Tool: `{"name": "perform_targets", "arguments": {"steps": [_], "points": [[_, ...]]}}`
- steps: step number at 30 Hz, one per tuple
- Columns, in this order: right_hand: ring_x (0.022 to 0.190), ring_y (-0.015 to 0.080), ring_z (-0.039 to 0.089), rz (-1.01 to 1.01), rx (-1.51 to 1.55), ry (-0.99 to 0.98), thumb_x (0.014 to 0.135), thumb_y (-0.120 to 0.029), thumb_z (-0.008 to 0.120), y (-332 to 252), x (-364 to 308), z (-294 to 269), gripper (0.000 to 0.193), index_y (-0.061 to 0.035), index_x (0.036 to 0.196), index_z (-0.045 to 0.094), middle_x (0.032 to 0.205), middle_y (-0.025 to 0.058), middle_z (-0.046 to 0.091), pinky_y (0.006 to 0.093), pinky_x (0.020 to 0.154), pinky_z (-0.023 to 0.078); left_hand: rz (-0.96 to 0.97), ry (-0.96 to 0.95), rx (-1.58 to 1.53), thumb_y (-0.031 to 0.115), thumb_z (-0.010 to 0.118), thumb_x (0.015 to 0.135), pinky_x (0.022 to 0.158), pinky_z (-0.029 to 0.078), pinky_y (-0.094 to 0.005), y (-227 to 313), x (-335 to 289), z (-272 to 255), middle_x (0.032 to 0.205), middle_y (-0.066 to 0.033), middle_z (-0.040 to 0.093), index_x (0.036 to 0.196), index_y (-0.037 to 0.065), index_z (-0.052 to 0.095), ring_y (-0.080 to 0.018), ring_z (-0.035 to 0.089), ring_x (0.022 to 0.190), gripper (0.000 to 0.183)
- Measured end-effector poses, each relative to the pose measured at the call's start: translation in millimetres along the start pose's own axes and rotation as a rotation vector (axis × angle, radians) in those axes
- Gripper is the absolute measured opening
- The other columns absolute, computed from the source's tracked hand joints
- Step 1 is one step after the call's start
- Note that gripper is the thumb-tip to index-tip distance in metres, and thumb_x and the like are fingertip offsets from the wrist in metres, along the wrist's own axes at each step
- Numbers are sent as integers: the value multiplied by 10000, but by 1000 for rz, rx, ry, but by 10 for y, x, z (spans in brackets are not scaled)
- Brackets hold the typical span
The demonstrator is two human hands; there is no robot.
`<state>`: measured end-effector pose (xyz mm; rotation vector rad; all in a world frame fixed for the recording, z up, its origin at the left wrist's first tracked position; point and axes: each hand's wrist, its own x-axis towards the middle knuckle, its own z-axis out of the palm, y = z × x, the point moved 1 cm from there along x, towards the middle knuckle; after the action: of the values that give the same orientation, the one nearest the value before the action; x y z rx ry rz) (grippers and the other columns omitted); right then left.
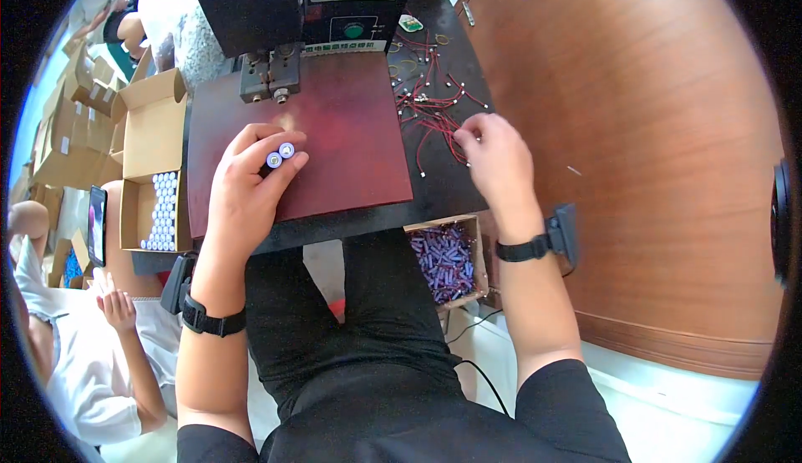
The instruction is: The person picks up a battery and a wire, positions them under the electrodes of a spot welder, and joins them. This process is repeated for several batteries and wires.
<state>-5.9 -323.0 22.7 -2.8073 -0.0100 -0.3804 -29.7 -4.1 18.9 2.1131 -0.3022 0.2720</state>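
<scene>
- Left hand clamps two purple cells, apparently unwired, over the red board.
- Right hand is at red leads right of the board; cannot tell its grip.
- Left of the board, boxed cells seemingly remain; below-right, crated pieces are perhaps finished.

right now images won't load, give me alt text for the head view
A person's left hand holds two purple batteries side by side over a dark red board, in front of a black machine, while the right hand is at a scatter of red wires on the black table. An open cardboard box of batteries stands at left.
</scene>
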Motion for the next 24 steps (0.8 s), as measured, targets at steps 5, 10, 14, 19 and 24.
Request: {"name": "perform_targets", "arguments": {"steps": [5, 10, 14, 19, 24], "points": [[784, 238, 686, 158, 234, -59, 943, -176, 657, -36, 104, -659, 179, -10, 998, 695, 879, 146, 714, 362, 723, 523, -1, -19, 63, 117, 742, 888, 917, 485, -327, -25, 46, 34, 1053, -118, 668, 1132, -5, 715, -264, 646, 1024, 274], [757, 48, 548, 139, 674, -6, 961, -99, 671, -159, -20, -947, 112, 4, 1005, 666, 853, -6, 652, 211, 674, 440, 28, 79, 93, 180, 751, 873, 891, 515, -410, -64, 18, 35, 1007, -174, 704, 1109, 17, 734, -345, 657, 1002, 287], [886, 97, 614, 87, 815, 31, 994, -67, 630, -339, -216, -815, 86, 9, 1035, 634, 932, 32, 662, 263, 847, 501, -79, 15, 73, 179, 747, 876, 899, 515, -419, -4, 44, 15, 1006, -205, 716, 1095, 1, 731, -357, 669, 1003, 283], [927, 142, 667, -67, 862, 184, 928, -22, 672, -565, -324, -283, 85, 5, 1006, 653, 964, 76, 722, 292, 868, 518, 137, 64, 128, 167, 743, 881, 890, 527, -420, -92, 170, -3, 1012, -209, 710, 1088, -16, 731, -386, 674, 995, 276], [886, 227, 692, -199, 873, 253, 880, 13, 682, -691, -381, 75, 87, -10, 944, 627, 939, 122, 727, 327, 848, 533, -42, 10, 34, 156, 747, 874, 850, 537, -394, -166, 254, -98, 1017, -198, 703, 1101, -30, 721, -377, 684, 974, 294]]}}
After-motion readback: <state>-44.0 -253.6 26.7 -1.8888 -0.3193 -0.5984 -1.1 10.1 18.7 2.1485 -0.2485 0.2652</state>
